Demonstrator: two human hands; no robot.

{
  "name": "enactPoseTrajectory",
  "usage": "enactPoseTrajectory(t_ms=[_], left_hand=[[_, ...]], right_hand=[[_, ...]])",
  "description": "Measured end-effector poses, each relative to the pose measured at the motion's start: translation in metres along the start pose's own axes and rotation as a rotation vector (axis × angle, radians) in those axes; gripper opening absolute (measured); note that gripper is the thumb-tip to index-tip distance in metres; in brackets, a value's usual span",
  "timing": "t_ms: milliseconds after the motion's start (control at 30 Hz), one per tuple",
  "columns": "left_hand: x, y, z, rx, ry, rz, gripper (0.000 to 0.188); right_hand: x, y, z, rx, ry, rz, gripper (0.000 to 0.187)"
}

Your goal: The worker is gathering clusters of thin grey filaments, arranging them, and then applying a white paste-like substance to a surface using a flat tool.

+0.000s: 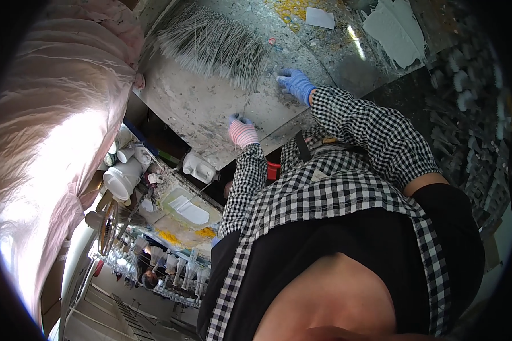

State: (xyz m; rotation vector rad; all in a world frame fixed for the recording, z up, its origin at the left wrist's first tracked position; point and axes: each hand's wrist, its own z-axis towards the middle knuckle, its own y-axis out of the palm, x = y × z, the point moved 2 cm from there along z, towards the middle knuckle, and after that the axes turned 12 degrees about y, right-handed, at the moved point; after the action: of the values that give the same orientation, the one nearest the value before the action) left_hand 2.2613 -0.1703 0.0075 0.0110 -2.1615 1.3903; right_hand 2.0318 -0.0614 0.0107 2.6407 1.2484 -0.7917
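Observation:
My left hand (243,133), in a pink-and-white striped glove with grey-blue fingertips, is over the near part of a paint-flecked board (193,105). Its fingers are drawn together. A faint thin line rises from them, too fine to make out. To the right, my right hand (297,85) wears a blue glove and reaches leftward above the board's right side. Its fingers are stretched out and partly apart, with nothing visible in them. Beyond both hands lies a large spread pile of thin grey wire-like stems (213,48), with pale ends toward me.
A white paper piece (320,18) and pale dried sheet (395,31) lie far right. Feathery grey pieces (466,136) crowd the right side. Left are a pink cloth (57,62), white bucket (122,179), white jug (199,167) and shallow tray (185,190).

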Motion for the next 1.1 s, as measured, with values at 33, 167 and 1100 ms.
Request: enactPoseTrajectory(t_ms=[33, 167, 1100], left_hand=[[-0.003, -0.008, 0.011, -0.077, -0.032, 0.128, 0.038], [0.015, -0.013, 0.023, -0.193, -0.106, 0.329, 0.043], [0.338, 0.083, -0.051, -0.086, 0.501, 0.532, 0.022]], right_hand=[[-0.008, 0.011, 0.000, -0.045, 0.053, 0.008, 0.048], [-0.021, -0.011, 0.017, -0.161, 0.166, -0.039, 0.042], [0.125, -0.463, -0.153, -0.055, 0.203, 0.336, 0.033]])
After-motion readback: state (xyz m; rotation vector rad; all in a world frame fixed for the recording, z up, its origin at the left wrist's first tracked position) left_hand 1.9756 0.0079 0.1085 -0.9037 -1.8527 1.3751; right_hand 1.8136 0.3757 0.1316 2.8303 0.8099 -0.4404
